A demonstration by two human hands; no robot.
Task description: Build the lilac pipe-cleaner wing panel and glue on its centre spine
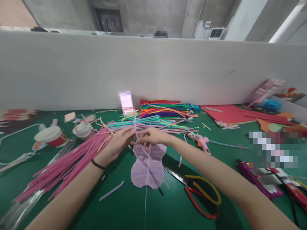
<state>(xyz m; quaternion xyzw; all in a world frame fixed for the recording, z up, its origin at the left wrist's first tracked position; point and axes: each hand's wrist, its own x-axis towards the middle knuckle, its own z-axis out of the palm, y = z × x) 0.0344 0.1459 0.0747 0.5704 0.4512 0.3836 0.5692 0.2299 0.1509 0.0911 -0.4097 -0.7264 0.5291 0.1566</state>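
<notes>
A lilac butterfly shape [148, 172] with scalloped edges lies just below my hands, a pipe cleaner running down its middle. My left hand [120, 140], with a dark band at the wrist, has its fingers closed on a thin lilac pipe cleaner [135, 123] that sticks up between both hands. From the other side my right hand [153, 136] pinches the same pipe cleaner near the top of the butterfly. The fingertips partly hide the exact grip. Scissors [187, 182] with yellow and red handles lie partly open beside the butterfly's right edge.
Pink pipe cleaners [69, 163] spread under my left forearm; a multicoloured heap [163, 110] lies behind. A pink glue gun [201, 142] rests beyond my right arm. Two cups, one a paper cup [51, 135], stand left. Red sheets [230, 115] lie right, before the grey partition [100, 70].
</notes>
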